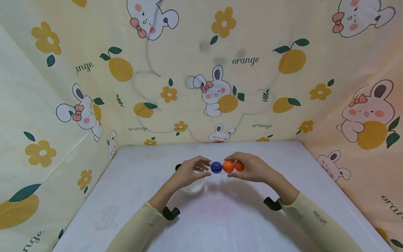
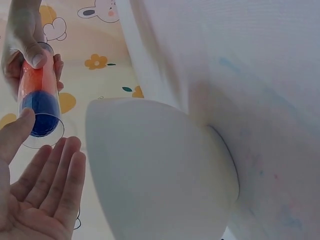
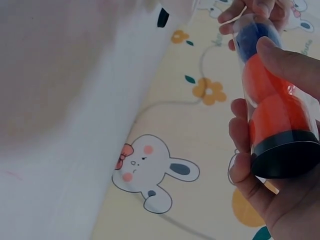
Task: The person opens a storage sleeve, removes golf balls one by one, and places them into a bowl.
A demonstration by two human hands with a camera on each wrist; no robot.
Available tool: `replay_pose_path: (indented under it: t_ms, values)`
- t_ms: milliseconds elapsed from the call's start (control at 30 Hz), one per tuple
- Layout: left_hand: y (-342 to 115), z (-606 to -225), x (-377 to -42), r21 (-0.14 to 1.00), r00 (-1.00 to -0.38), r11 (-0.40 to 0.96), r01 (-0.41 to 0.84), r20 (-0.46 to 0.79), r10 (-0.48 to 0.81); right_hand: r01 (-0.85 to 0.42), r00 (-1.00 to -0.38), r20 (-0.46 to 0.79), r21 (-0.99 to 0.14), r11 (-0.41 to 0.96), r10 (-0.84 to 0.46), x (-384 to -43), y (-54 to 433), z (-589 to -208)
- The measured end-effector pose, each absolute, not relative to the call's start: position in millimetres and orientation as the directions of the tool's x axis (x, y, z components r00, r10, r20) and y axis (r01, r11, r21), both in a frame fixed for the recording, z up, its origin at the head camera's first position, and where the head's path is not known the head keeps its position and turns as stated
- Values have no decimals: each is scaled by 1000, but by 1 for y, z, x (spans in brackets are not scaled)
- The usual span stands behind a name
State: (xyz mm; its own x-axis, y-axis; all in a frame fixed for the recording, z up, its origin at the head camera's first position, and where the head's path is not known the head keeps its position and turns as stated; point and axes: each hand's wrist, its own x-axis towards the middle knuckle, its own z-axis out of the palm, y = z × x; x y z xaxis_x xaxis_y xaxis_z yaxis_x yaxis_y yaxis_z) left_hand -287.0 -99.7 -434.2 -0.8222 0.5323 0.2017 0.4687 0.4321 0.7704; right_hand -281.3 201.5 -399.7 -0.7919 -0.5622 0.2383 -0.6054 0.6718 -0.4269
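My right hand (image 1: 252,168) grips a clear tube (image 3: 246,70) with a black cap (image 3: 287,157) at its near end in the right wrist view. Inside sit a blue ball (image 1: 216,167) and two orange balls, one orange ball (image 1: 228,166) in the middle and another orange ball (image 1: 239,166) partly behind the right fingers. My left hand (image 2: 47,195) is at the tube's other end, by the blue ball. Its fingers are extended and the palm faces up in the left wrist view. The left thumb lies at the tube's rim; whether it touches is unclear.
A white bowl (image 1: 193,188) stands on the white-covered table (image 1: 220,224), below and partly behind the left hand. A small black object (image 1: 178,167) shows beside that hand. Patterned cloth walls (image 1: 189,45) enclose the back and both sides.
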Motion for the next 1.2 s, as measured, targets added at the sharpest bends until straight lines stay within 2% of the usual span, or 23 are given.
replay_pose_path:
  t_ms: [967,1200]
  values:
    - [-101,-435,-288,782,-853,450,430,188,487,-641,-766,232,-362,677,-600,-289,199,-392]
    - [-103,-434,-288,783,-860,457,422,185,476,-655,-750,257,-414,632,-609,-290,199,-398]
